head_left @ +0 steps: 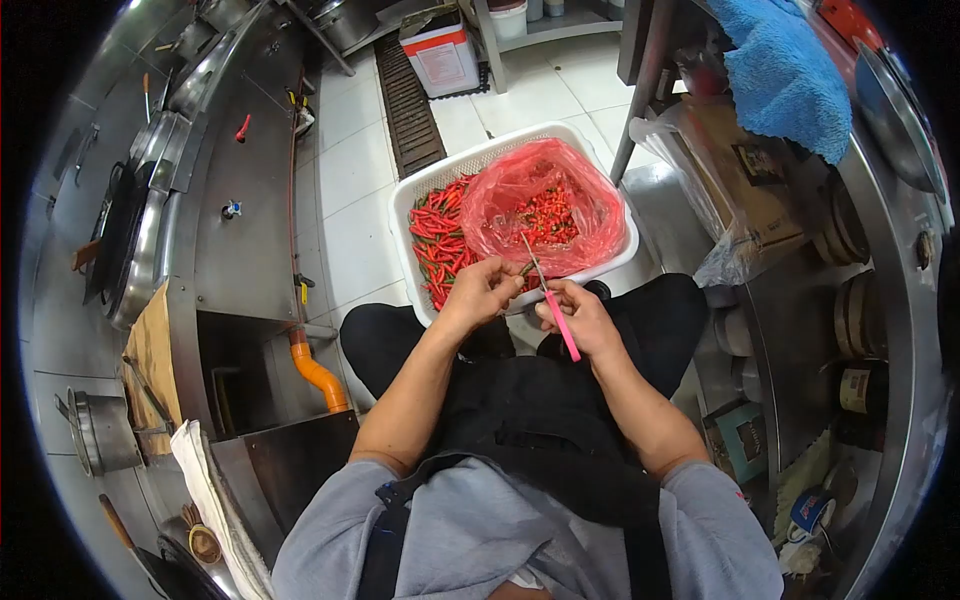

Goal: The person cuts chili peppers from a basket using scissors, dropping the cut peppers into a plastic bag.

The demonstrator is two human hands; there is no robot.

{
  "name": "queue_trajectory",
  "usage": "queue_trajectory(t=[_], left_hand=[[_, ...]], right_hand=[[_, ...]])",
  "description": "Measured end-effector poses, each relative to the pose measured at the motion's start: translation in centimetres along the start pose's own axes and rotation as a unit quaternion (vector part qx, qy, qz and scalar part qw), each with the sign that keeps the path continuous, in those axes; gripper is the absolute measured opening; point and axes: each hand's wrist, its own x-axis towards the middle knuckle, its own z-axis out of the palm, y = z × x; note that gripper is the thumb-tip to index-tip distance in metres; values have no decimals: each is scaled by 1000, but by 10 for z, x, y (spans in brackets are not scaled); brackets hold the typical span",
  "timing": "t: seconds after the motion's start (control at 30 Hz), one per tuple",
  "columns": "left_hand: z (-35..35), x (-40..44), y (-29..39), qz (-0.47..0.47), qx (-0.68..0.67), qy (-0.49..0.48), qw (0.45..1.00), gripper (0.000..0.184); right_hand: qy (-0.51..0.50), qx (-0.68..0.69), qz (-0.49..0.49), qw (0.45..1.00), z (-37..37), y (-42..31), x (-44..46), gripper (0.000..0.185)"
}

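Note:
My left hand point(484, 292) pinches a dark green chili pepper point(527, 269) between thumb and fingertips. In my right hand point(584, 318) is a pair of scissors with pink handles point(563, 328), its blades pointing up and away beside the pepper. Both hands are over the near edge of a white plastic basket point(402, 220). Whole red and green chilies point(437, 235) fill the basket's left side. An open red plastic bag point(490, 190) takes up the right side, with small cut chili pieces point(548, 215) inside it.
A steel cooking range point(245, 200) runs along the left, with an orange pipe point(318, 375) low down. Steel shelving on the right carries a blue towel point(785, 75) and a cardboard box point(760, 180). A floor drain grate point(408, 110) and a red-and-white container point(440, 60) are beyond the basket.

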Motion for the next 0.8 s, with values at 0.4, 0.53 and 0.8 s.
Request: queue_trajectory(t=[0.4,0.53,0.8], left_hand=[[2,33,-22,4,115,92,989,19],[1,29,-23,-4,99,100,990,18],[12,18,-4,4,-8,49,999,17]], right_hand=[[10,-87,59,994,-6,-3,16,35],[14,-57,60,996,-13,2,6,35],[30,-42,-38,998,-4,19,8,47]])
